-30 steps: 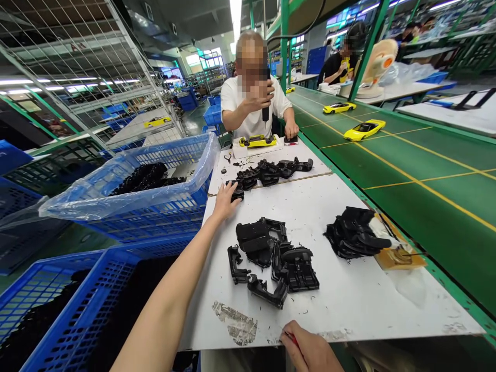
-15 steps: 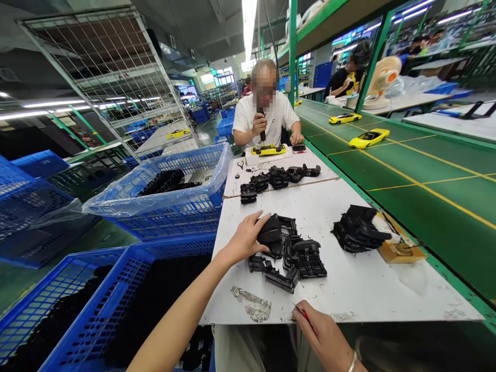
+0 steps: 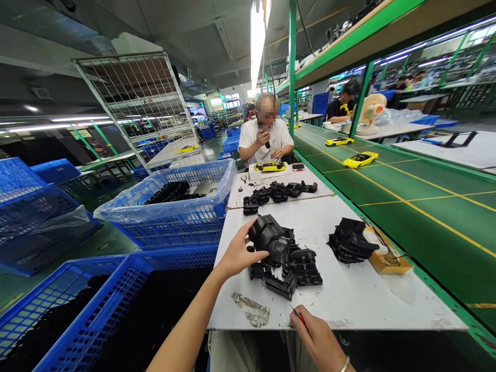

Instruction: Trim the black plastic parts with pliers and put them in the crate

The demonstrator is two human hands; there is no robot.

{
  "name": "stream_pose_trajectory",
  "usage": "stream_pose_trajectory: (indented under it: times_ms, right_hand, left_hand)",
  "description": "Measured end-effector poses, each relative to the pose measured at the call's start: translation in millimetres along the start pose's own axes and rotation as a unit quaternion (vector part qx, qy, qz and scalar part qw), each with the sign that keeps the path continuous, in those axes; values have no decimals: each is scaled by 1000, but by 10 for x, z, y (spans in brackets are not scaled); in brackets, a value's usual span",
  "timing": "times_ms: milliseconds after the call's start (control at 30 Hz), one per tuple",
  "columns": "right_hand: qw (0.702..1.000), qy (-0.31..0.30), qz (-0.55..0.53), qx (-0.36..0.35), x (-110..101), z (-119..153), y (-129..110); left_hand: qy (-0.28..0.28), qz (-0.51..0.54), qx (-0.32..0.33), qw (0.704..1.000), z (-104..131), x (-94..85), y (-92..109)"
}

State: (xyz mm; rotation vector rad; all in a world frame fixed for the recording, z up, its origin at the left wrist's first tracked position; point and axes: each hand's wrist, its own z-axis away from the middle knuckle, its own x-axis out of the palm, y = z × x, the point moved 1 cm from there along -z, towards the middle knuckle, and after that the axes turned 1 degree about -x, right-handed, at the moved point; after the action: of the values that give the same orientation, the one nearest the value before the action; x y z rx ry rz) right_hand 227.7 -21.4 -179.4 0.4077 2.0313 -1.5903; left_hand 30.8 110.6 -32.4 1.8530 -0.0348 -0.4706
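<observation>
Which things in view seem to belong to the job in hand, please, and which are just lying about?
Likely the job: black part at the left hand, red-handled tool in the right hand.
Probably incidental: fan, clear plastic beside it.

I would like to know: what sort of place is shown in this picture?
Probably a factory assembly floor, perhaps for toy or model cars. Yellow cars sit on a green conveyor belt, black parts lie grouped on a white worktable, and blue crates stand alongside.
</observation>
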Motion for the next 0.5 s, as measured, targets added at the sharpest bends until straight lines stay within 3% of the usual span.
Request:
stream_pose_trajectory:
  times_ms: [67,200,333,500]
  right_hand:
    - [1000,6,5,-3,11,4,11]
    - [1000,1,18,4,-29,1,-46]
    - [1000,-6,9,6,-88,7,-168]
    - [999,-44,-22,19,-52,76,-325]
  left_hand:
    - [-4,174,-62,983,251,-11,45]
    - [-40,451,-147,879,878,78,-46]
    - [-49,578,-204,789,1419,259,-250]
    - [-18,632,-246,734,1793,428,-409]
